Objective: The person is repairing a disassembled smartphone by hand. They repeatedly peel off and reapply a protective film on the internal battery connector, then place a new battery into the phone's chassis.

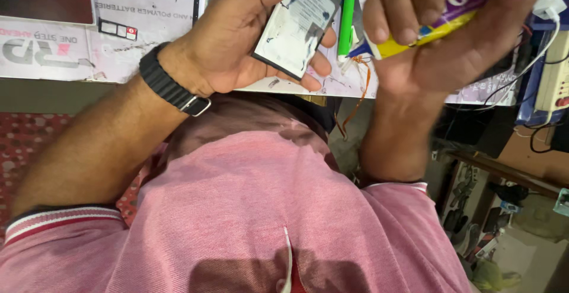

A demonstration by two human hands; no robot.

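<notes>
My left hand [228, 41], with a black wristwatch [168, 82] on its wrist, holds a flat rectangular phone part [296, 25], pale and smudged with a dark edge, tilted up above the table's front edge. My right hand [456, 50] is closed around a yellow and purple tube [424, 29]. The tube's white nozzle [349, 56] points left and lies just beside the lower right corner of the phone part. Whether the nozzle touches the part is unclear.
A printed white work mat [148, 14] covers the table at the top. A green stick-shaped tool [347, 8] lies between my hands, with thin orange wire [363, 88] hanging below it. White cables and a box [554, 76] crowd the right. My pink shirt fills the bottom.
</notes>
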